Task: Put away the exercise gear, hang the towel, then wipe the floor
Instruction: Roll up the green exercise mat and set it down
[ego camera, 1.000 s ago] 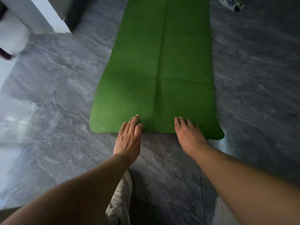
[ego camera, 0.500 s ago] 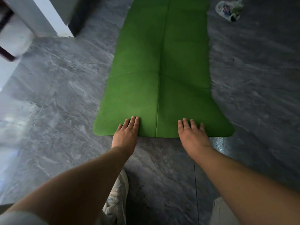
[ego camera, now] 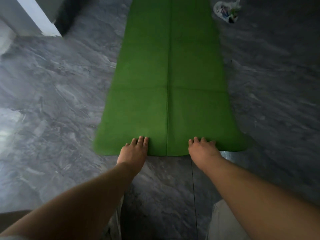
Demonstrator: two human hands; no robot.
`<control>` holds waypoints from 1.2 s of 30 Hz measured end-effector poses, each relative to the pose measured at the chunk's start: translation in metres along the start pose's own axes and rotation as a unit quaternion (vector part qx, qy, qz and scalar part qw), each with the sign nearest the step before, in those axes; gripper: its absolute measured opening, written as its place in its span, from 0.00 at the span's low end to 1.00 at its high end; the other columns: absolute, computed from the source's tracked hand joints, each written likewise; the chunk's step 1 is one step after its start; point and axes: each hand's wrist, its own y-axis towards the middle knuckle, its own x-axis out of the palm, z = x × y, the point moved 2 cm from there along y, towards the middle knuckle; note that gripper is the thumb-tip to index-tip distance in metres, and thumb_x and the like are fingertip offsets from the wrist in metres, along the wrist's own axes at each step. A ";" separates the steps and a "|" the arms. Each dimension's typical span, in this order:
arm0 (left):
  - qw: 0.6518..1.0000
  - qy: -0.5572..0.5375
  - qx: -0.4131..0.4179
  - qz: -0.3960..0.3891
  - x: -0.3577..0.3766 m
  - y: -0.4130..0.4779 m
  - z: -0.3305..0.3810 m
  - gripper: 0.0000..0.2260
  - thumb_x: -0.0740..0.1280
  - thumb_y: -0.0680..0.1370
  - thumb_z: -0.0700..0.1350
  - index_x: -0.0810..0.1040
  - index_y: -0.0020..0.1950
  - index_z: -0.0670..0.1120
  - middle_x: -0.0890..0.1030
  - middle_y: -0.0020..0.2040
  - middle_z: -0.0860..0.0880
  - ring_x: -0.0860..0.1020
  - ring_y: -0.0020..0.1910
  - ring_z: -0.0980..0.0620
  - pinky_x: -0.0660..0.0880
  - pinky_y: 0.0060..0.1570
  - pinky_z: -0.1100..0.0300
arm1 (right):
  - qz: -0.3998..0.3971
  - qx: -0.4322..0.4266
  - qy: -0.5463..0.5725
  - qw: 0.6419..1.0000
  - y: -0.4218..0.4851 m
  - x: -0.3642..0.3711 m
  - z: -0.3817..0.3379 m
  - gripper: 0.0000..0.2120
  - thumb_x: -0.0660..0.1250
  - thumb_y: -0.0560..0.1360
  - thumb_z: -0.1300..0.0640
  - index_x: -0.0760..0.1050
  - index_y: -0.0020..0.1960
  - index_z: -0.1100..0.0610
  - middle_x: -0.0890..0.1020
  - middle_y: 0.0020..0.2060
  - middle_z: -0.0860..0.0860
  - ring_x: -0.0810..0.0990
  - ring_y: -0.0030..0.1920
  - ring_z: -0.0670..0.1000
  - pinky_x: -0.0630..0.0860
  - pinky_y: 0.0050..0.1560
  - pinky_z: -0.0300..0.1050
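Both left hand (ego camera: 133, 151) and right hand (ego camera: 201, 149) rest on the green mat (ego camera: 169, 75); grip unclear.

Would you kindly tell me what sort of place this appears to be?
Probably a room in a home, used for a workout: a green yoga mat lies unrolled on a glossy grey marble-look floor, with a white wall corner and a crumpled plastic bag nearby.

Mat (ego camera: 173, 84) matt green, foam-like; floor (ego camera: 52, 118) glossy grey marbled tile; bag (ego camera: 226, 10) crinkly plastic.
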 end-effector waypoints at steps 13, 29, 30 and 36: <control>0.995 0.046 0.062 -0.070 0.014 -0.013 0.058 0.30 0.52 0.82 0.35 0.40 0.81 0.42 0.50 0.81 0.39 0.58 0.78 0.38 0.71 0.68 0.46 | -0.105 0.019 0.045 0.993 -0.010 0.033 0.029 0.28 0.64 0.75 0.67 0.64 0.74 0.59 0.68 0.70 0.56 0.68 0.69 0.61 0.65 0.68 0.66; 0.990 0.062 0.096 -0.082 0.020 -0.033 0.066 0.27 0.47 0.84 0.37 0.38 0.80 0.40 0.47 0.80 0.35 0.57 0.78 0.34 0.69 0.69 0.43 | -0.180 -0.016 0.052 0.982 -0.001 0.049 0.021 0.23 0.66 0.75 0.65 0.70 0.70 0.61 0.71 0.68 0.57 0.72 0.67 0.60 0.70 0.68 0.59; 0.990 0.064 0.096 -0.084 0.022 -0.034 0.066 0.26 0.47 0.84 0.37 0.37 0.80 0.40 0.47 0.80 0.35 0.57 0.78 0.34 0.69 0.69 0.42 | -0.185 -0.016 0.051 0.981 0.001 0.050 0.019 0.22 0.65 0.75 0.65 0.70 0.69 0.61 0.71 0.68 0.58 0.72 0.67 0.60 0.70 0.68 0.59; 0.988 0.062 0.104 -0.094 0.026 -0.037 0.066 0.26 0.47 0.84 0.37 0.38 0.80 0.40 0.47 0.80 0.35 0.56 0.78 0.34 0.69 0.70 0.42 | -0.208 -0.020 0.032 0.977 0.004 0.058 0.015 0.27 0.66 0.76 0.63 0.66 0.74 0.61 0.68 0.71 0.58 0.68 0.70 0.61 0.67 0.70 0.62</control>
